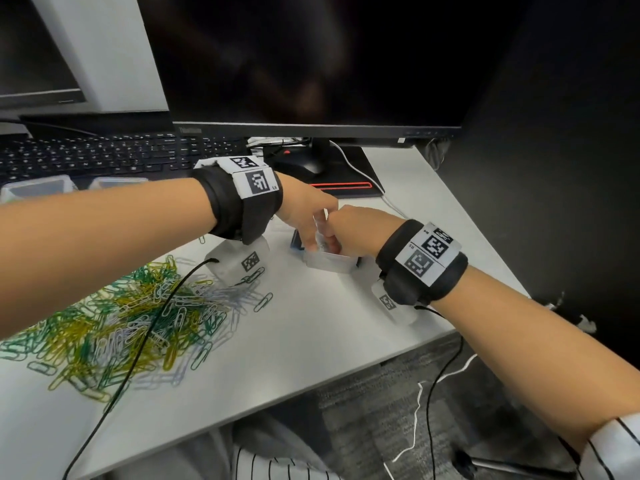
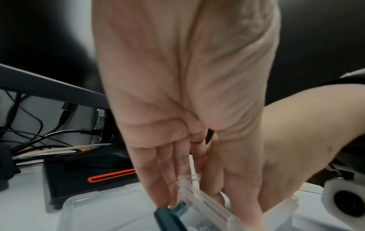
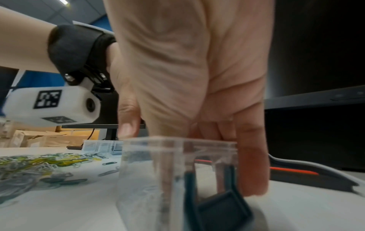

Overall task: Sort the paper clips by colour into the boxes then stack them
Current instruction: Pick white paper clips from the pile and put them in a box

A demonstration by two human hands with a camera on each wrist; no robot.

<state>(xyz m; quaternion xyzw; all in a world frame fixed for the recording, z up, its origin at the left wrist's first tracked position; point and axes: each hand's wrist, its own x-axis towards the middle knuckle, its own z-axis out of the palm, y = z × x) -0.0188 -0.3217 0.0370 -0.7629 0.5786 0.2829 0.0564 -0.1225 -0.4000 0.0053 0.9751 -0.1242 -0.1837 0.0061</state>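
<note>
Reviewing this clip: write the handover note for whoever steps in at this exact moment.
Left hand: fingers straight, on the raised lid of the clear box.
Right hand: on the same box; grip unclear.
Paper clips: green, yellow and white, in a mixed pile on the desk, left of the box.
Two more clear boxes stand by the keyboard.
Done: one box being opened.
Left: nearly all the sorting, then stacking.
</note>
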